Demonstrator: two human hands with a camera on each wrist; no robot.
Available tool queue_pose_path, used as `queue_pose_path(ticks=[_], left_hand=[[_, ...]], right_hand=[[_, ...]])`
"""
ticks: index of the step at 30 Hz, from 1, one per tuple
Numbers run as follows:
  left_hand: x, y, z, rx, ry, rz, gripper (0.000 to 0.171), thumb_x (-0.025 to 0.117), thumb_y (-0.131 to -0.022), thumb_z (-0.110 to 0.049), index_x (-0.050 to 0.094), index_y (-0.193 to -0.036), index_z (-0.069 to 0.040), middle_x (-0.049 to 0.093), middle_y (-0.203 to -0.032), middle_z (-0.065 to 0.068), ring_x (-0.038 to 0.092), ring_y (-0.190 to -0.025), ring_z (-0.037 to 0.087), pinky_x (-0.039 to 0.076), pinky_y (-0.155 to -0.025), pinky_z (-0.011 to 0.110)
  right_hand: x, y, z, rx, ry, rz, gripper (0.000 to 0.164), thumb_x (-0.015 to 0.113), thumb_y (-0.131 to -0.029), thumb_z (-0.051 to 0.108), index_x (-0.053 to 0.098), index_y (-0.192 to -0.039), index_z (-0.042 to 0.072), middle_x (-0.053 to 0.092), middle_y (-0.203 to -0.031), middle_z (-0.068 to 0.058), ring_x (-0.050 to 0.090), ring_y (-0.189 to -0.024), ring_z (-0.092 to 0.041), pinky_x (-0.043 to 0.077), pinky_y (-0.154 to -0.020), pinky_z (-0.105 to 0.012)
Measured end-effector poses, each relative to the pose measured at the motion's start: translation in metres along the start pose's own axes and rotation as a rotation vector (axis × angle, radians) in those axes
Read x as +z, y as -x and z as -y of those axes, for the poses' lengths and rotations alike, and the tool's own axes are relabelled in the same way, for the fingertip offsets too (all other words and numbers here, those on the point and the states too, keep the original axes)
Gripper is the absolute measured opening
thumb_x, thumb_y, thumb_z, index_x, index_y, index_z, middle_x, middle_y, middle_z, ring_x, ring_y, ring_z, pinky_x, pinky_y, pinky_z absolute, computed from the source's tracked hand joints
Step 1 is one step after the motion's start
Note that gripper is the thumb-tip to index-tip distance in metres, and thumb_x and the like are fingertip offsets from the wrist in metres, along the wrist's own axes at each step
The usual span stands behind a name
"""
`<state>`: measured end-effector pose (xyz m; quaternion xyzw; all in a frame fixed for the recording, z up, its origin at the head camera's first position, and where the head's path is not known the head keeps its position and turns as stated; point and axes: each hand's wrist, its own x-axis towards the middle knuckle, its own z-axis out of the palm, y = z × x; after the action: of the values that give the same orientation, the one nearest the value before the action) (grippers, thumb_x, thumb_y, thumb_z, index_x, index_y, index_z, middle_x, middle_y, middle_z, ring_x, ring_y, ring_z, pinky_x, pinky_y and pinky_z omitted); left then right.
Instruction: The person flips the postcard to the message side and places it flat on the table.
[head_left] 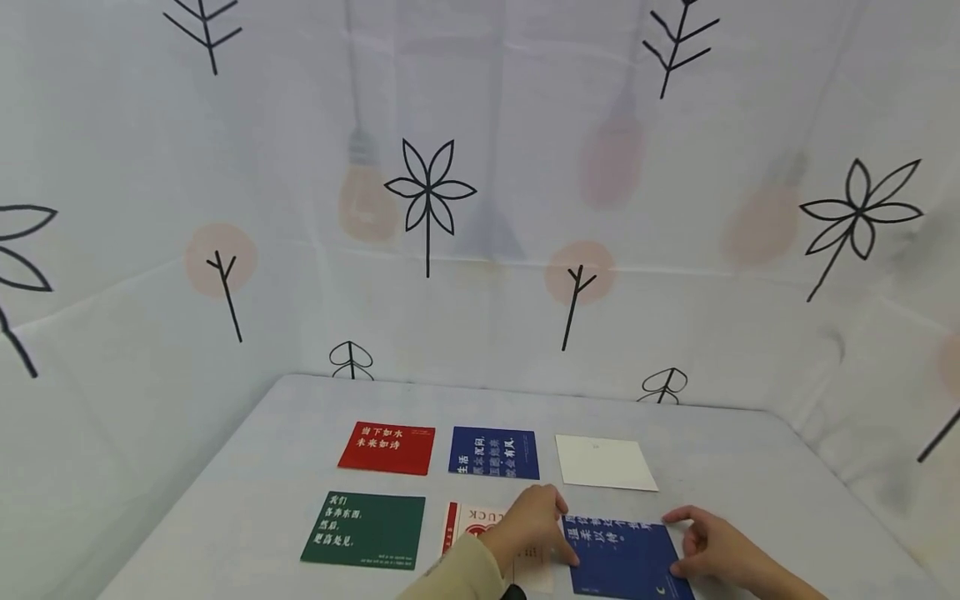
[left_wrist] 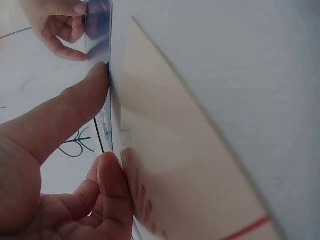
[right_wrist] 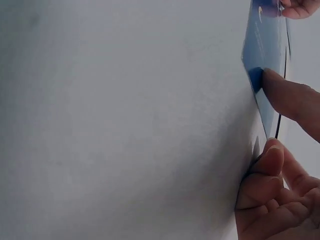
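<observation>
A dark blue card (head_left: pixel 618 558) with white writing and a small moon lies at the front right of the white table. My left hand (head_left: pixel 534 521) touches its left edge, thumb and index fingertip spread along that side. At the opposite side, my right hand (head_left: pixel 716 550) has its index fingertip by the far corner and its thumb on the edge, as the right wrist view also shows on the blue card (right_wrist: pixel 265 35). Partly hidden beneath my left hand and sleeve is a cream card (head_left: pixel 472 518) with red print, large in the left wrist view as the cream card (left_wrist: pixel 165 130).
Behind stand out a red card (head_left: pixel 387 450), a second blue card (head_left: pixel 494 454) and a plain white card (head_left: pixel 606 463), lying in a row. A green card (head_left: pixel 363 531) is at front left. White patterned cloth (head_left: pixel 480 317) rises beyond the table's back edge.
</observation>
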<state>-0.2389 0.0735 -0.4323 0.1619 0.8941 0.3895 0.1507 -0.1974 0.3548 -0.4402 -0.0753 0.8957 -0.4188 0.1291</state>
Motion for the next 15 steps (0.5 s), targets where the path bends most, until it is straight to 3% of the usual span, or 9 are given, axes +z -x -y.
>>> queue_pose_path(ticks=[6,13,15], left_hand=[[0.0002,-0.0015,-0.0008,0.002,-0.016,0.005,0.046,0.09,-0.053,-0.008,0.06,-0.087,-0.006,0.053,-0.079,-0.001,0.05,-0.071,0.013,0.047,-0.074,0.026],[-0.0004,-0.0027,-0.0017,0.014,-0.067,0.006,0.046,0.091,-0.053,-0.01,0.061,-0.087,-0.006,0.055,-0.08,-0.002,0.053,-0.075,0.013,0.047,-0.077,0.026],[-0.0002,-0.0028,-0.0024,0.015,-0.072,0.01,0.047,0.091,-0.053,-0.01,0.06,-0.088,-0.006,0.054,-0.081,-0.001,0.053,-0.076,0.014,0.047,-0.077,0.026]], right_hand=[[-0.0014,-0.0002,0.0,-0.002,0.003,0.021,0.057,0.079,-0.071,0.012,0.049,-0.112,-0.012,0.048,-0.066,-0.002,0.044,-0.058,-0.014,0.035,-0.05,-0.025],[0.0019,-0.0042,0.0032,0.098,0.027,-0.017,0.054,0.081,-0.068,0.008,0.05,-0.109,-0.007,0.048,-0.068,-0.003,0.046,-0.063,-0.018,0.036,-0.054,-0.025],[0.0014,-0.0042,0.0036,0.093,0.011,-0.011,0.054,0.081,-0.067,0.007,0.048,-0.108,-0.005,0.048,-0.069,-0.004,0.046,-0.063,-0.018,0.036,-0.054,-0.025]])
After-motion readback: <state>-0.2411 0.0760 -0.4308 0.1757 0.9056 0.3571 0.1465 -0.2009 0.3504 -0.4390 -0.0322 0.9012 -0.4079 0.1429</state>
